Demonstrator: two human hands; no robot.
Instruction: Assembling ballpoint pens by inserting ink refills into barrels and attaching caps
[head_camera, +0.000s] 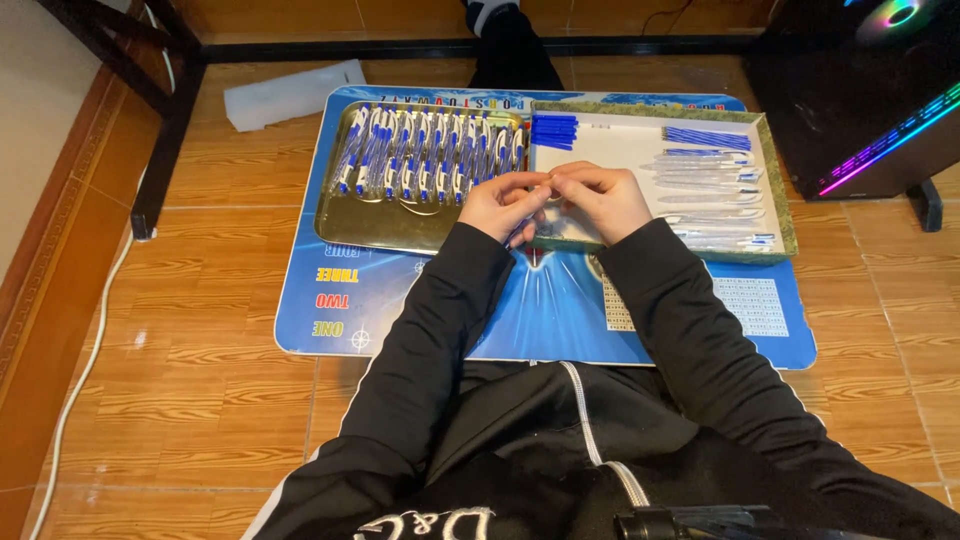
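My left hand (503, 203) and my right hand (603, 197) meet over the near left corner of a green-rimmed white box (785, 215). Together they pinch a thin pen (519, 233); its blue end pokes out below my left hand, the rest is hidden by my fingers. To the left, a gold metal tray (345, 225) holds a row of several blue-and-white pens (430, 150). Inside the box lie blue caps (553, 130), blue refills (707, 137) and clear pen barrels (712, 190).
Tray and box rest on a blue printed mat (350, 300) on a wood-pattern floor. A black computer case with coloured lights (860, 90) stands at the right. A dark table leg (160, 130), white cable (85, 360) and white wrapper (290, 95) lie left.
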